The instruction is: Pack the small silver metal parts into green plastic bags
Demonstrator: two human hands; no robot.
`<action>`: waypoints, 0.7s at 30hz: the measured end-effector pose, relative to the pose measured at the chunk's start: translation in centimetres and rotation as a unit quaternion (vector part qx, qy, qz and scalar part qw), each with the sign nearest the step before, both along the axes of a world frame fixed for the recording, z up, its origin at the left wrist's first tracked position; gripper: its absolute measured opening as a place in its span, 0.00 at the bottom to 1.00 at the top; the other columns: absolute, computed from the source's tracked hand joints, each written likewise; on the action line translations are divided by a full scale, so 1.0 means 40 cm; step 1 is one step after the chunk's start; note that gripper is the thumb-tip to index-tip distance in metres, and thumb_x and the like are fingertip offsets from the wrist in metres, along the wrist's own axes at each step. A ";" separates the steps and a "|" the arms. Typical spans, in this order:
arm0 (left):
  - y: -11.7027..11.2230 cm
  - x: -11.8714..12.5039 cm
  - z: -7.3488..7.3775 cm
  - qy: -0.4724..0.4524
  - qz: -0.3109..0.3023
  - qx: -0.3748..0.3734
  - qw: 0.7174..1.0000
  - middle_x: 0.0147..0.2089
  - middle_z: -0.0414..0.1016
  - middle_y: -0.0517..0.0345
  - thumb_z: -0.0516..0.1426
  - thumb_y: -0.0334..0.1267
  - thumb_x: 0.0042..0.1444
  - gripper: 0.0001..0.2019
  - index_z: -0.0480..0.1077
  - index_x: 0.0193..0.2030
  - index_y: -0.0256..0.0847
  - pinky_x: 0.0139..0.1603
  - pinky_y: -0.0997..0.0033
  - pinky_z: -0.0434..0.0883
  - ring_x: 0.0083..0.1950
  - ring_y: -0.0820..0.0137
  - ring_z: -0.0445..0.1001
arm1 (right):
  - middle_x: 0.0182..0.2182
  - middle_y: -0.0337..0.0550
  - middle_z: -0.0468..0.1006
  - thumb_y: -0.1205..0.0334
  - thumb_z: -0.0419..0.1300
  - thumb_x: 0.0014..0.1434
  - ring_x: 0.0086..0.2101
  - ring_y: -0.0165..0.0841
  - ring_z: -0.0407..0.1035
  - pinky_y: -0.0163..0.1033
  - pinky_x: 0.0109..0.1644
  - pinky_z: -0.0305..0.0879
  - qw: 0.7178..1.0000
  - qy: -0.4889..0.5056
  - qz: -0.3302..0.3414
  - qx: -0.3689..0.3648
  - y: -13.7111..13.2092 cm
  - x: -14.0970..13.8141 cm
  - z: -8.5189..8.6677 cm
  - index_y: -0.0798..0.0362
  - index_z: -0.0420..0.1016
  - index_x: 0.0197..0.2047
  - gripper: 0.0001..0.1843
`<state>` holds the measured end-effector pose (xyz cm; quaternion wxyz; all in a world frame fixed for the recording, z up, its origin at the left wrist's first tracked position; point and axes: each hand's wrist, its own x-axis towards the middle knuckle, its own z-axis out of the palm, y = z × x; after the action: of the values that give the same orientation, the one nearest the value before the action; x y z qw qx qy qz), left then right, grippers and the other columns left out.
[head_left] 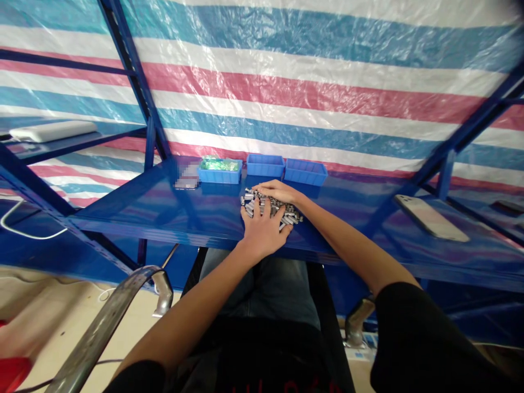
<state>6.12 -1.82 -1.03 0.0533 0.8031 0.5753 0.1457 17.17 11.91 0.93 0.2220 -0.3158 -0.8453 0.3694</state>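
A heap of small silvery metal cylinders (289,218) lies near the front of the blue shelf top (196,213). Over its near side my left hand (262,229) rests with the fingers spread among the pieces. My right hand (278,191) lies along the far edge of the heap, fingers stretched out to the left and touching it. Neither hand has a piece visibly gripped. Just behind the hands stand two blue bins (265,165), their insides mostly hidden. To their left, another blue bin (220,176) holds green, shiny plastic-looking material.
A white phone (432,218) lies on the right of the shelf. A pixelated patch (187,177) sits left of the bins. Blue metal uprights (149,142) frame the shelf, with a striped plastic sheet (286,87) behind. A chair armrest (110,322) is at lower left.
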 end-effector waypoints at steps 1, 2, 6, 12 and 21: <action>-0.003 0.006 0.000 -0.002 0.006 0.000 1.000 0.70 0.41 0.52 0.39 0.62 0.55 0.32 0.50 0.65 0.56 0.55 0.24 0.36 0.68 0.38 0.35 | 0.49 0.44 0.75 0.47 0.54 0.57 0.50 0.41 0.68 0.46 0.56 0.61 1.000 0.000 0.005 0.004 0.001 -0.004 0.001 0.55 0.74 0.51 0.25; -0.006 0.011 0.000 -0.004 0.013 0.002 1.000 0.70 0.42 0.52 0.39 0.62 0.55 0.32 0.51 0.64 0.55 0.56 0.24 0.36 0.68 0.38 0.35 | 0.49 0.44 0.75 0.48 0.54 0.57 0.50 0.41 0.68 0.46 0.56 0.61 1.000 0.000 0.009 0.008 0.000 -0.007 0.001 0.55 0.74 0.51 0.25; -0.012 0.029 -0.002 -0.007 0.036 0.022 0.999 0.70 0.44 0.51 0.41 0.61 0.56 0.31 0.52 0.64 0.53 0.57 0.25 0.38 0.68 0.38 0.35 | 0.48 0.44 0.76 0.48 0.55 0.57 0.49 0.40 0.69 0.45 0.55 0.62 1.000 -0.006 0.009 0.008 -0.004 -0.019 -0.001 0.54 0.74 0.51 0.24; -0.045 0.037 0.007 -0.019 0.062 0.138 0.988 0.68 0.48 0.49 0.45 0.58 0.56 0.31 0.55 0.63 0.47 0.61 0.31 0.40 0.69 0.46 0.35 | 0.50 0.48 0.75 0.44 0.46 0.61 0.53 0.40 0.66 0.44 0.59 0.56 0.988 0.059 -0.112 0.084 -0.015 -0.006 0.023 0.58 0.75 0.48 0.29; -0.017 -0.091 0.037 -0.102 0.072 0.153 0.980 0.69 0.45 0.48 0.43 0.58 0.58 0.31 0.53 0.64 0.44 0.63 0.41 0.50 0.70 0.54 0.37 | 0.54 0.57 0.68 0.41 0.50 0.56 0.56 0.46 0.59 0.51 0.60 0.53 0.908 -0.065 -0.356 0.211 -0.254 0.068 0.003 0.60 0.63 0.57 0.35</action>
<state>2.48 -2.50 0.43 -0.0227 0.7394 0.5937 0.3168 19.88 1.74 1.05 0.3449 -0.5651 -0.7473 0.0571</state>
